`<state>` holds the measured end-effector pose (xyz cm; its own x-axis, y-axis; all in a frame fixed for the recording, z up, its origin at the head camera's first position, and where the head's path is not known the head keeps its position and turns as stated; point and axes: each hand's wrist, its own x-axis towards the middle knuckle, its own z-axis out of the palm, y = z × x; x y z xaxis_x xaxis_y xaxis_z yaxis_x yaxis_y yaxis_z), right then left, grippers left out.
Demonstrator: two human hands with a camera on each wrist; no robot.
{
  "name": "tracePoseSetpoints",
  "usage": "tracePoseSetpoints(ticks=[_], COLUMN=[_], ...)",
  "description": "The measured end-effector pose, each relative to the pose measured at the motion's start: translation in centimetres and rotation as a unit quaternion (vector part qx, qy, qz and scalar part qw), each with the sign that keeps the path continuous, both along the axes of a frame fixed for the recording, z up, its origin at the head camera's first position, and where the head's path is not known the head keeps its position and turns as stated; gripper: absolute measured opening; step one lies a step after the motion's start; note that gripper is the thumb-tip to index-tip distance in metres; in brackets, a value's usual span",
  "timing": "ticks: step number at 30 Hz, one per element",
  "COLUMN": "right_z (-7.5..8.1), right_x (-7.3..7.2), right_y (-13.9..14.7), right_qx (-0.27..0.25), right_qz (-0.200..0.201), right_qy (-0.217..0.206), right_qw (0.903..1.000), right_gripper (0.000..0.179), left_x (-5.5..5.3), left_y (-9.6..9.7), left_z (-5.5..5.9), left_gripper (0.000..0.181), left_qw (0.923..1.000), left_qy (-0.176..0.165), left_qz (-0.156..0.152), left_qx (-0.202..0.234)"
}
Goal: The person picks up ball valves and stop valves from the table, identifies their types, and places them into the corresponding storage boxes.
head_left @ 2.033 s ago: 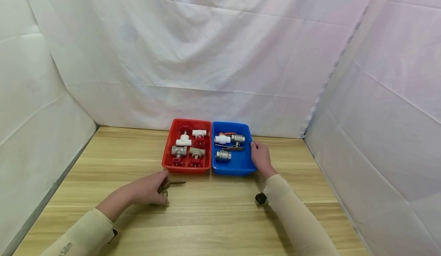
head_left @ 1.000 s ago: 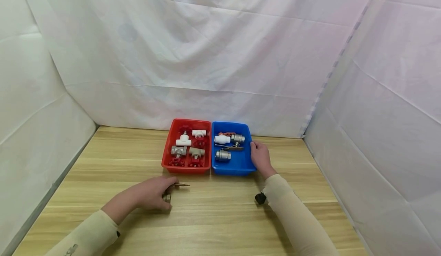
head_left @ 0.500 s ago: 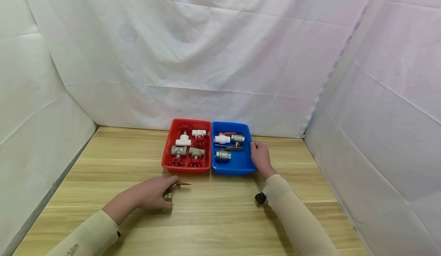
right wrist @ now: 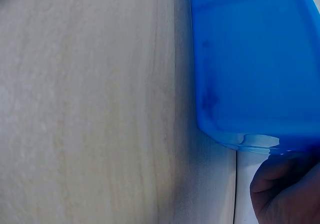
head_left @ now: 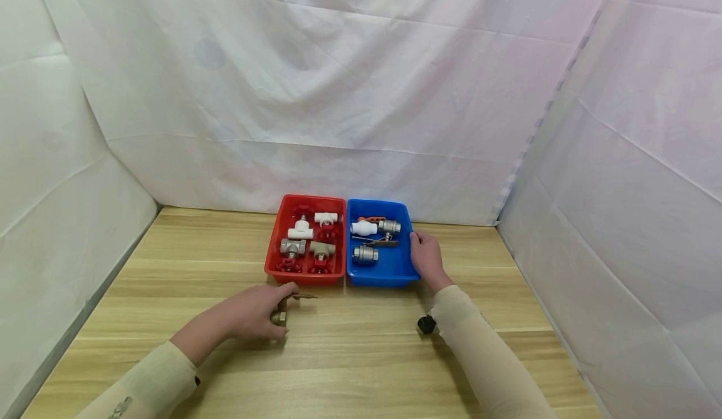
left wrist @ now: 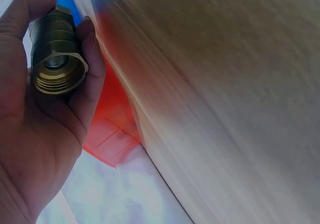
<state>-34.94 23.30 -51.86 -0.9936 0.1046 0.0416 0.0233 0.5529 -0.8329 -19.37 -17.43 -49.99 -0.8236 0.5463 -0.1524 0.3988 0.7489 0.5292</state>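
My left hand point(head_left: 256, 312) grips a brass ball valve point(left wrist: 57, 58) in front of the red tray. In the left wrist view its threaded open end faces the camera, with thumb and fingers round the body. The valve's flat lever pokes out past the fingers toward the right in the head view. My right hand point(head_left: 429, 259) holds the right rim of the blue tray point(right wrist: 250, 68). Inside that tray lie a white plastic ball valve point(head_left: 363, 228) and metal ball valves, one of them a steel valve point(head_left: 365, 254) near the front.
Left of the blue tray, side by side with it, stands a red tray point(head_left: 272, 259) with several red-wheeled valves, among them a white tee-shaped valve point(head_left: 301, 233). Both sit on a wooden table point(head_left: 350, 356) close to the white back curtain point(head_left: 316, 93). White sheets hang at both sides.
My left hand has moved slightly to the right with the brass ball valve, its lever turning a little on the way. The right hand and both trays have stayed put.
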Motion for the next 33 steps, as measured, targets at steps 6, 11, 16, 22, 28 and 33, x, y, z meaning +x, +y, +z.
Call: tracePoseSetpoints(ticks=[6,11,16,22,28,33], right_z=[-0.1,0.0,0.1,0.1,0.1,0.0], right_x=[-0.2,-0.2,0.0,0.0,-0.1,-0.1], right_y=[0.0,0.0,-0.1,0.0,0.0,0.0], right_qx=[0.001,0.005,0.003,0.0,0.0,0.004], right_qz=[-0.002,0.0,0.001,0.002,0.0,-0.001], right_qy=[0.002,0.004,0.0,-0.006,-0.006,0.003], right_qw=[1.0,1.0,1.0,1.0,1.0,1.0], right_gripper=[0.043,0.043,0.043,0.045,0.044,0.043], left_x=[-0.1,-0.2,-0.4,-0.6,-0.8,-0.9], left_y=[0.2,0.2,0.3,0.4,0.8,1.3], left_z=[0.3,0.4,0.4,0.6,0.9,1.6], left_gripper=[0.063,0.064,0.067,0.07,0.072,0.074], left_qw=[1.0,1.0,0.9998,0.9994,0.9994,0.9996], left_qy=[0.005,0.007,0.015,0.034,0.035,0.023], left_qz=[-0.005,0.001,0.005,-0.002,0.003,0.015], left_qx=[0.003,-0.004,-0.009,-0.005,-0.007,-0.008])
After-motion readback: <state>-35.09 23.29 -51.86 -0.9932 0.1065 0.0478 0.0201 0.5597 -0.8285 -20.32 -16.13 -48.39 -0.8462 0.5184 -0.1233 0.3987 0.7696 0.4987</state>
